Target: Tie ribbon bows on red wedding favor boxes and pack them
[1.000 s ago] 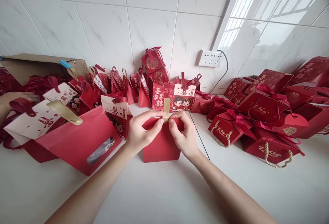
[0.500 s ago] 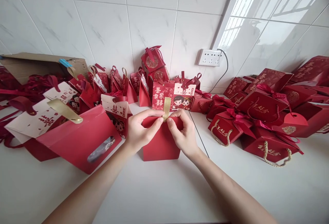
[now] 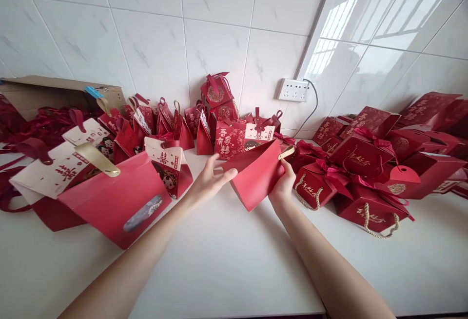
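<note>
1. Paper box [image 3: 256, 175], plain red, tilts in the air above the tabletop [image 3: 226, 260], in front of the socket panel [image 3: 292, 89] and below it, a little to its left; its contents are hidden.
2. Right hand [image 3: 285, 185]: its grip is closed on the right end of that box, close by the gold loop [image 3: 287, 152].
3. Left hand [image 3: 210, 180]: its grip is loose, fingers spread, the thumb at the box's left end; whether it touches cannot be told.
4. Patterned box [image 3: 230, 136], with gold characters, stands just behind the held one, left of the socket panel and below it.
5. Windowed box [image 3: 113, 187], red with its own gold strap, leans far left of the socket panel; pale print shows at its oval window, but what lies inside is unclear.
6. Cardboard carton [image 3: 47, 95], farthest left of the socket panel, lies open, dark red ribbons [image 3: 49, 121] bunched at its mouth.
7. Bow-topped box [image 3: 365, 160] and rope-handled box [image 3: 380, 211] sit among a heap right of the socket panel and below it, both closed, their contents out of sight.
</note>
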`<state>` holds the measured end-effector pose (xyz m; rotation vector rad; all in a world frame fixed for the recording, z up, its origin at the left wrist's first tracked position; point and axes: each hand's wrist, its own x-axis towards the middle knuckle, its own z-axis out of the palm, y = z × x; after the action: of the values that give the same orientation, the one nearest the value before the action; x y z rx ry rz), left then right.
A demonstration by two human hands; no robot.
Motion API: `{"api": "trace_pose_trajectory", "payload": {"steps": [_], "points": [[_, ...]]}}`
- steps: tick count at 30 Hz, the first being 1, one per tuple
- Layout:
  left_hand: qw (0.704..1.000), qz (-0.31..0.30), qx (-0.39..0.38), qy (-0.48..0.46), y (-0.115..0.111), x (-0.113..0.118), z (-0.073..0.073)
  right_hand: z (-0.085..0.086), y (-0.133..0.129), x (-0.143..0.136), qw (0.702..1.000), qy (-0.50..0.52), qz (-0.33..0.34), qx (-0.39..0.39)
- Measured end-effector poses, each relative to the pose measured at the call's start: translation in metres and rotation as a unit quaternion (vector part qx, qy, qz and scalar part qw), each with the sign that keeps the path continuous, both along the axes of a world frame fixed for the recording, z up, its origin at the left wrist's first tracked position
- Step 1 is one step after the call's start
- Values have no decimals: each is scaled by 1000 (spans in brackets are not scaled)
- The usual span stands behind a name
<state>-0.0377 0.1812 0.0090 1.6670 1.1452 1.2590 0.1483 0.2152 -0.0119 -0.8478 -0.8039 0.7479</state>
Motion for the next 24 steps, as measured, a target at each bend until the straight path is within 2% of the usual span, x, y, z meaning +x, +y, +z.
{"api": "trace_pose_trajectory", "payload": {"steps": [2, 3, 5, 8, 11, 15, 18, 20, 22, 24], "points": [[999, -50, -21, 9, -3, 7, -4, -5, 3, 2, 999, 43, 2, -11], [998, -53, -6, 20, -6, 10, -6, -6, 4, 1, 998, 57, 4, -13], [997, -15, 47, 60, -14, 16, -6, -7, 4, 0, 996, 82, 15, -11], [980, 30, 155, 123, -21, 18, -4, -5, 4, -4, 994, 104, 39, 7], [957, 12, 248, 152, -19, 10, -3, 0, 2, -7, 992, 107, 65, 26], [950, -9, 281, 134, -13, 2, -6, 4, -1, -7, 989, 98, 98, 45], [958, -16, 263, 116, -11, 3, -8, 2, 0, -4, 988, 104, 102, 55], [972, -8, 222, 77, -11, 5, -8, 0, 1, -3, 987, 109, 100, 56], [989, 19, 148, -18, -9, 4, -5, -1, 1, -4, 988, 106, 102, 52], [989, 42, 25, -141, -6, 2, 0, -1, -3, -8, 987, 98, 116, 49]]}}
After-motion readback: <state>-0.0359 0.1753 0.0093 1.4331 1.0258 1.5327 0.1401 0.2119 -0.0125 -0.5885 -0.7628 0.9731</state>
